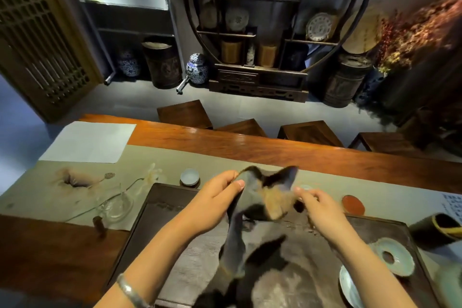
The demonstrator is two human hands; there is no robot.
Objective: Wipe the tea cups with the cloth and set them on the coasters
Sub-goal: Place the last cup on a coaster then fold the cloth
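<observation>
Head view looks down on a long wooden desk (275, 150) with a grey-green runner (155, 157) along it and a dark tea tray (175, 245) near the person. Both hands are raised over the tray with a dark cloth (262, 197) stretched between them. The left hand (215, 202) pinches the cloth's upper edge, thumb against curled fingers (231, 177), and a long fold hangs down from it toward the tray. The right hand (317, 205) has its fingers curled at the cloth's other side; the cloth there is blurred, but the fingertips (300, 192) appear to be pinching it. One pale blue tea cup (190, 176) sits on a dark coaster (190, 184) on the runner, just beyond the tray's far left corner. A red-brown coaster (353, 204) lies bare on the runner to the right (just past the right hand). On the tray's right side rests a pale celadon dish (392, 256), with another pale bowl (348, 287) at the frame's lower edge. A glass pitcher (116, 205) stands left of the tray.
</observation>
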